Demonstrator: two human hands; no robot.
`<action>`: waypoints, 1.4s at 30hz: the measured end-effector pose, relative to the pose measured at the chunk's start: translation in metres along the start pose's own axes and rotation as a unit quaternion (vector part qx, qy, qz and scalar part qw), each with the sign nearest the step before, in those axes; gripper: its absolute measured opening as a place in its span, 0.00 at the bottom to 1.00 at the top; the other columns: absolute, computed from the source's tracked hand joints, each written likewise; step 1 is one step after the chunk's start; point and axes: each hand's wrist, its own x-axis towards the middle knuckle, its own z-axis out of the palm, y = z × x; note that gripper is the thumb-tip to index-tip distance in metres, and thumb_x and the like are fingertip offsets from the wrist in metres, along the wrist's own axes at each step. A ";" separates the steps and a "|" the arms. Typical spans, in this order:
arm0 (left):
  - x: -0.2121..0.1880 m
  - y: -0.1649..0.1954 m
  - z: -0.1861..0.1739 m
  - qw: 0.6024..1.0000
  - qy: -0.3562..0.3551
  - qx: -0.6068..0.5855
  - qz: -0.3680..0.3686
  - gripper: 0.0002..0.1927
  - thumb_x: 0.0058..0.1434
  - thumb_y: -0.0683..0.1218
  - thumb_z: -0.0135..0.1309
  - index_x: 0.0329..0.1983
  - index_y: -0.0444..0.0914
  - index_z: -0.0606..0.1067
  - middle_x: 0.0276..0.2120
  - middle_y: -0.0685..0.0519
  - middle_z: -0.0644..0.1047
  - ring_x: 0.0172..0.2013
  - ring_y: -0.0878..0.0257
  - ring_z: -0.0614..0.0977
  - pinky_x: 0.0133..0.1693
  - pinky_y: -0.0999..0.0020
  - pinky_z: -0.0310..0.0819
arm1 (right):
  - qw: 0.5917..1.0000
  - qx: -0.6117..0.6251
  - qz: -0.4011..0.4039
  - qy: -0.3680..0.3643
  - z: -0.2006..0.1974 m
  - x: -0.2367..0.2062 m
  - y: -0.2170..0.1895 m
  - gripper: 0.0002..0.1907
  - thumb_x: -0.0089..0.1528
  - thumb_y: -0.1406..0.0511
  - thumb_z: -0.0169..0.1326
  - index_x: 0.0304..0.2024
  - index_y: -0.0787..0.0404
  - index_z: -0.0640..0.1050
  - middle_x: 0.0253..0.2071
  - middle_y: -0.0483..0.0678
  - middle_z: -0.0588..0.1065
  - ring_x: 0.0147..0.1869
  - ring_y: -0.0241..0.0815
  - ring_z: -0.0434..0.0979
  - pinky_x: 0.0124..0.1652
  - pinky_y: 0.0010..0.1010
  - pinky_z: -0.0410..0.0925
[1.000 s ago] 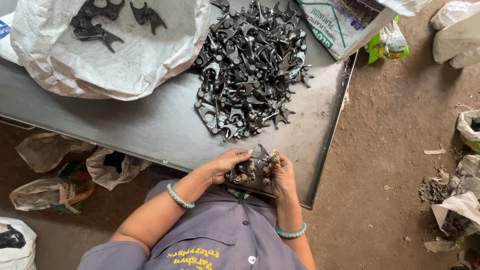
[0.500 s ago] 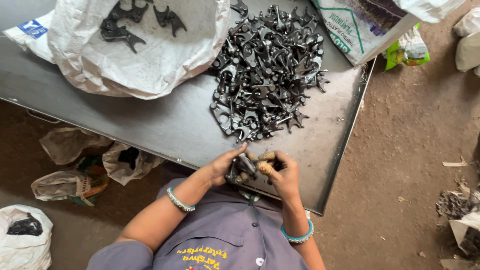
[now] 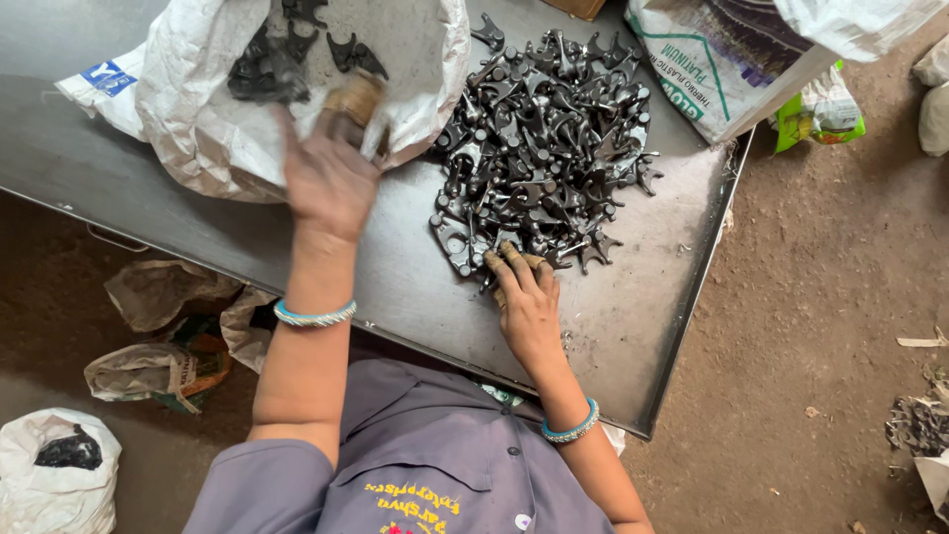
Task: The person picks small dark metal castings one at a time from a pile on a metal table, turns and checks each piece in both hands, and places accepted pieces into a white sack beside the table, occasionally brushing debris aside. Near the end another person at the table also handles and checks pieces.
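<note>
My worktop [image 3: 633, 326] is a dark metal sheet. Just beyond my right grip [image 3: 529, 302] lies a heap of black metal parts [image 3: 544, 148]; under my left grip [image 3: 331, 173] a white sack [image 3: 198, 138] lies open with a few such parts on it.

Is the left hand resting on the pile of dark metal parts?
No. The left hand reaches toward the white sack, while the right hand touches the near edge of the pile of dark metal parts.

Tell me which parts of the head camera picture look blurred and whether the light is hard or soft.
Head view: the left hand over the open white sack is smeared by motion; the right hand and the pile of dark metal parts are sharp. Light is soft, with faint shadows on the grey metal table.
</note>
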 end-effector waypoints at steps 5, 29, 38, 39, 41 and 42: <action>-0.031 -0.065 -0.037 0.733 -0.141 0.658 0.099 0.28 0.45 0.47 0.73 0.51 0.40 0.80 0.49 0.47 0.78 0.50 0.50 0.77 0.51 0.55 0.76 | 1.000 0.003 0.005 0.008 0.001 -0.002 0.013 0.23 0.55 0.72 0.57 0.52 0.51 0.82 0.57 0.44 0.76 0.60 0.51 0.70 0.58 0.42 0.64; -0.119 -0.132 -0.045 0.690 -0.134 0.711 0.032 0.32 0.39 0.41 0.73 0.51 0.42 0.77 0.56 0.46 0.67 0.49 0.46 0.80 0.49 0.57 0.78 | 0.988 0.070 0.130 0.047 -0.019 -0.093 0.062 0.14 0.48 0.70 0.68 0.36 0.62 0.80 0.41 0.49 0.79 0.49 0.52 0.74 0.50 0.39 0.67; -0.132 -0.136 -0.023 0.671 -0.207 0.684 0.198 0.23 0.48 0.44 0.71 0.48 0.41 0.80 0.48 0.49 0.76 0.47 0.50 0.80 0.49 0.57 0.76 | 0.569 0.761 0.270 0.155 -0.017 -0.118 0.102 0.20 0.59 0.68 0.70 0.49 0.61 0.74 0.45 0.50 0.78 0.46 0.42 0.79 0.51 0.37 0.74; -0.132 -0.140 -0.020 0.689 -0.235 0.652 0.213 0.22 0.49 0.44 0.70 0.49 0.40 0.80 0.47 0.50 0.77 0.47 0.50 0.81 0.49 0.59 0.77 | 0.485 0.818 0.273 0.146 -0.018 -0.120 0.104 0.21 0.59 0.67 0.69 0.51 0.61 0.73 0.45 0.52 0.79 0.45 0.44 0.80 0.51 0.38 0.75; -0.134 -0.149 -0.014 0.720 -0.244 0.634 0.140 0.21 0.52 0.44 0.69 0.50 0.40 0.80 0.43 0.51 0.78 0.40 0.55 0.81 0.42 0.64 0.77 | 0.474 0.814 0.306 0.139 -0.018 -0.122 0.105 0.22 0.59 0.66 0.67 0.52 0.63 0.74 0.44 0.54 0.79 0.45 0.46 0.81 0.45 0.36 0.75; -0.136 -0.154 -0.013 0.734 -0.248 0.624 0.102 0.21 0.53 0.44 0.69 0.50 0.39 0.80 0.42 0.51 0.79 0.36 0.57 0.82 0.39 0.67 0.77 | 0.467 0.812 0.323 0.135 -0.018 -0.122 0.104 0.23 0.59 0.65 0.67 0.52 0.65 0.74 0.44 0.55 0.79 0.45 0.47 0.82 0.43 0.36 0.75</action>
